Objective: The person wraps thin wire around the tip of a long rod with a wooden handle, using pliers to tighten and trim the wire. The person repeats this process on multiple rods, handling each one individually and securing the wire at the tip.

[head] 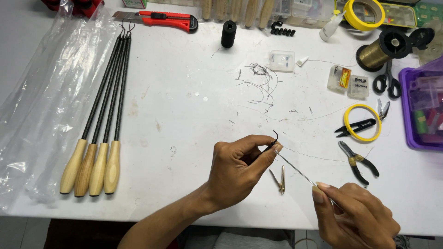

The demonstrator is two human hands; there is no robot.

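My left hand (237, 168) pinches a small black hook (275, 137) between thumb and fingers, low over the white table (184, 115). My right hand (353, 214) holds a thin metal rod (297, 171) that slants up-left to meet the hook at my left fingertips. A fine thread (314, 157) runs off to the right from that spot. A small metal clip (280, 180) lies on the table just under the rod.
Several black rods with wooden handles (99, 152) lie at the left beside a clear plastic bag (41, 106). Pliers (357, 161), black snips (355, 127) in a yellow ring, scissors (387, 83), thread spools (228, 33), a red cutter (168, 19) and a purple box (422, 110) surround the area.
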